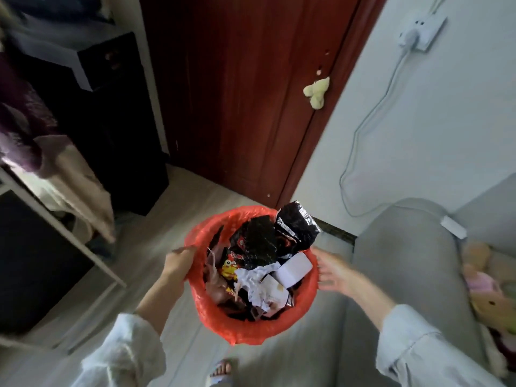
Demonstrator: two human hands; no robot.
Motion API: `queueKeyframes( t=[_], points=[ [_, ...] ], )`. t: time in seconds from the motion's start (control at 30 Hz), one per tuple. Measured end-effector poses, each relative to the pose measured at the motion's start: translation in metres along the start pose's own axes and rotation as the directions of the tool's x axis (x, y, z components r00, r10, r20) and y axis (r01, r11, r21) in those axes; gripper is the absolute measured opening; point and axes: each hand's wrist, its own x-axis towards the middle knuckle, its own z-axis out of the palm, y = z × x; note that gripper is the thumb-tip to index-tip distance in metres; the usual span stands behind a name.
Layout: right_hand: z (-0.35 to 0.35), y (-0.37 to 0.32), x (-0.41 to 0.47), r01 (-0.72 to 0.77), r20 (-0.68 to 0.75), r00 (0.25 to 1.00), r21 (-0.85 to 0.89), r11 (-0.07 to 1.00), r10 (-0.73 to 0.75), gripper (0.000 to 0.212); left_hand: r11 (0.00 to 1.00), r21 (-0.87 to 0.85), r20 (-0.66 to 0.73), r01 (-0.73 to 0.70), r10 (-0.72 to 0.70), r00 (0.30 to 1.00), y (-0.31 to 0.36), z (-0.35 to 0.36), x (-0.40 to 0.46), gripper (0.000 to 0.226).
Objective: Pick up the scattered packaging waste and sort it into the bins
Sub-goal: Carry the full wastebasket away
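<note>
- Head view: our left hand point(178, 262) gripped the bin point(251, 329) rim, directly before us.
- Our right hand point(333, 273), fingers spread, hovered just beside the opposite rim.
- Waste point(259, 263) filled it.

I counted one bin point(252, 328), lined with a single red bag. Inside it I made out two large black wrappers point(297, 229), one white box point(294, 268), one white card point(272, 286) and one wad of crumpled white paper point(252, 277); the smaller wrappers beneath were too jumbled to number. Two hands were in view, the left hand point(178, 262) and the right hand point(333, 270), each with one pale sleeve. One sandalled foot point(222, 371) showed near the bottom edge. Far off I saw one red door point(237, 93), one pale soft toy point(317, 92) hanging on it, one wall socket point(421, 33) and one white cable point(371, 115). To the right stood one grey sofa point(391, 261) holding two stuffed toys point(480, 277).
</note>
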Motion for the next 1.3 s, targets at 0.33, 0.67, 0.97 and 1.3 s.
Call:
queueKeyframes(
  t=[0.33, 0.67, 0.97, 1.3],
  points=[
    [-0.100, -0.068, 0.176, -0.064, -0.027, 0.997, 0.102, 0.993, 0.067, 0.073, 0.989, 0.116, 0.124, 0.090, -0.104, 0.987, 0.074, 0.159, 0.084, 0.007],
    [-0.185, -0.149, 0.321, -0.167, 0.132, 0.979, 0.061, 0.984, 0.158, 0.034, 0.940, 0.203, -0.079, 0.273, -0.262, 0.962, 0.104, 0.334, 0.180, 0.017],
    [-0.231, -0.154, 0.506, -0.300, 0.071, 0.952, 0.052, 0.952, 0.296, 0.035, 0.900, 0.371, -0.095, 0.229, -0.208, 0.973, 0.083, 0.486, 0.316, 0.010],
    [-0.204, -0.075, 0.719, -0.367, -0.008, 0.930, 0.012, 0.930, 0.367, 0.030, 0.880, 0.312, -0.053, 0.358, -0.360, 0.931, -0.059, 0.574, 0.466, 0.022]
  ],
)
